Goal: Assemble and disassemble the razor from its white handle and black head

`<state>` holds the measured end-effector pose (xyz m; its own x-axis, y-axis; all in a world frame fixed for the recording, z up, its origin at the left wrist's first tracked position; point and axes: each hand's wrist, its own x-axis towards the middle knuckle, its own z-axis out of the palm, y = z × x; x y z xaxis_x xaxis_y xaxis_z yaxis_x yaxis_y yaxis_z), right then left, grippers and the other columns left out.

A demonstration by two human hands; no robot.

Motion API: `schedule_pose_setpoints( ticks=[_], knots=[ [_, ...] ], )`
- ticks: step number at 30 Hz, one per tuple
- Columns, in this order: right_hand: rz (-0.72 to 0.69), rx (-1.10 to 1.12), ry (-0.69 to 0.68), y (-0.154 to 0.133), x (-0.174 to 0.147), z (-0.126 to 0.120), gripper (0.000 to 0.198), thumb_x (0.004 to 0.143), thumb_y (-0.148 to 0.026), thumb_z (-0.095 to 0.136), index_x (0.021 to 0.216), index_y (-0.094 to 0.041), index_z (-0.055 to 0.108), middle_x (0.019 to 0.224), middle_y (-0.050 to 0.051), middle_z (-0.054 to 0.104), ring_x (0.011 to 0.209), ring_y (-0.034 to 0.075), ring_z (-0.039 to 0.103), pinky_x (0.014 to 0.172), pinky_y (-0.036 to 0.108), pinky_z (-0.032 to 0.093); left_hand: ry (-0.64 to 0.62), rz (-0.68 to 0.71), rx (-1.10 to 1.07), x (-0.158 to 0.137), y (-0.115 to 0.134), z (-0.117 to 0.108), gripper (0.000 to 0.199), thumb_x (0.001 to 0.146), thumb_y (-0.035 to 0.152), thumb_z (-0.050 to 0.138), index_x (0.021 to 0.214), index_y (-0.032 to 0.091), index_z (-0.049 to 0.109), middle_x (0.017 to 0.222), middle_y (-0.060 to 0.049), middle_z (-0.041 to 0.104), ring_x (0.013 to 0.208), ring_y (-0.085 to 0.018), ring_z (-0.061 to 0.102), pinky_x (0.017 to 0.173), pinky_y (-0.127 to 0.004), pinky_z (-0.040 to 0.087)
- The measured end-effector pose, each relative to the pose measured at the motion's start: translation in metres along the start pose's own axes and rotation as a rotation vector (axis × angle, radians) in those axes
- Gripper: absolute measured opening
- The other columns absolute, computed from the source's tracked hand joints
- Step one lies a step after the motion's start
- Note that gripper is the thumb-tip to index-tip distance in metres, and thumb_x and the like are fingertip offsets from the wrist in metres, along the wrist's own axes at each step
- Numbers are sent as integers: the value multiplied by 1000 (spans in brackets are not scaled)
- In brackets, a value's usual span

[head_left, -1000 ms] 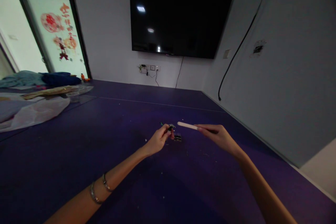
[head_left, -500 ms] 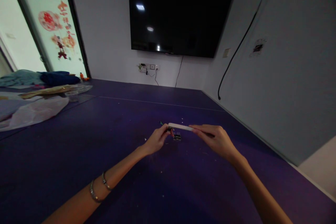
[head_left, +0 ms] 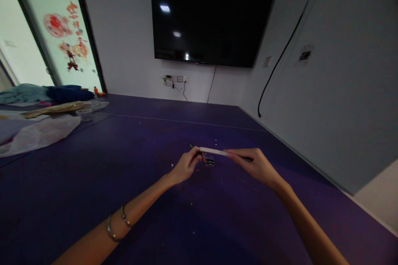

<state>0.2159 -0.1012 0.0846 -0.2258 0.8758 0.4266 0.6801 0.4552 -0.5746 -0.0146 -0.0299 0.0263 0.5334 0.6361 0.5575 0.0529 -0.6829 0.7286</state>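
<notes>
Between my hands is a thin white strip [head_left: 214, 151], seen nearly edge-on, so its exact kind does not show. At its left end my left hand [head_left: 185, 166] is closed, with the thumb on top and the other fingers curled below. From the other side my right hand [head_left: 255, 165] pinches the strip's right end between thumb and fingers. Just under it, on the purple surface [head_left: 139, 198], lies a small dark piece with clear edges [head_left: 209, 161]. A small teal and black item [head_left: 190, 146] peeks out behind my left fingertips, partly hidden.
White crumbs [head_left: 172, 165] are scattered around my hands. At the far left lie a sheer white plastic sheet [head_left: 46, 134], a tan packet [head_left: 59, 109] and folded blue cloth [head_left: 70, 93]. A television [head_left: 214, 20] hangs on the wall; a black cable [head_left: 280, 58] dangles at right.
Both hands hold nearly the same pose on the white strip. The fingers of my left hand have shifted slightly beneath it, and the camera view has moved a little.
</notes>
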Motion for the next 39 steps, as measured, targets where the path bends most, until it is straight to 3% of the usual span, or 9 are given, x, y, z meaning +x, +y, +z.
schedule_pose_setpoints(
  ticks=[5,9,13,18,21,24,27,30,39],
  knots=[
    [-16,18,-73,-1,0,-2,25,80,-38,55,97,-28,70,98,2,70,90,24,64,80,36,50,14,13,11,0,0,1,16,88,28,40,87,18,53,79,-3,59,71,-14,52,70,-26,37],
    [4,60,6,-2,-1,-6,28,81,-38,53,99,-25,69,102,4,68,93,25,63,81,36,50,1,2,11,0,1,1,17,89,27,38,87,18,53,80,-4,59,73,-14,53,71,-26,38],
    [13,89,-82,1,0,-7,26,80,-38,55,96,-25,70,97,3,70,89,24,64,77,34,51,3,14,14,-1,1,1,16,89,27,39,87,17,52,80,-4,59,73,-15,53,72,-27,38],
    [32,110,-5,7,1,-9,29,80,-39,53,98,-23,70,101,5,69,93,24,63,82,37,49,-8,13,13,-1,0,3,16,89,25,38,87,17,51,81,-4,59,75,-14,54,72,-26,39],
    [34,111,-105,9,-1,-15,30,79,-40,55,95,-22,71,97,6,70,87,23,64,77,35,49,-4,14,13,-1,0,3,15,89,25,38,88,16,51,81,-3,59,74,-13,54,73,-26,39],
    [60,140,-79,9,-1,-16,31,79,-41,55,94,-20,71,83,6,70,75,18,62,64,28,48,2,-2,-2,0,0,3,17,89,27,38,87,16,51,80,-3,59,76,-14,54,75,-27,40],
    [155,287,-29,2,1,-2,34,80,-43,53,94,-17,68,59,0,56,50,9,49,43,19,37,-4,-15,-26,0,0,3,19,90,29,37,85,16,50,80,-4,58,78,-14,55,76,-28,41],
    [277,580,-49,-12,-1,26,32,79,-47,52,92,-18,60,56,-6,43,39,4,35,32,16,23,10,-56,-78,1,-3,4,19,90,30,36,88,16,48,76,-3,58,71,-13,56,68,-26,43],
    [564,1235,-60,-61,-21,89,33,72,-47,61,85,-21,45,50,-11,34,35,1,15,32,14,5,75,-186,-127,3,-7,6,13,85,28,40,82,16,45,65,1,55,56,-9,51,54,-22,41]
  ],
)
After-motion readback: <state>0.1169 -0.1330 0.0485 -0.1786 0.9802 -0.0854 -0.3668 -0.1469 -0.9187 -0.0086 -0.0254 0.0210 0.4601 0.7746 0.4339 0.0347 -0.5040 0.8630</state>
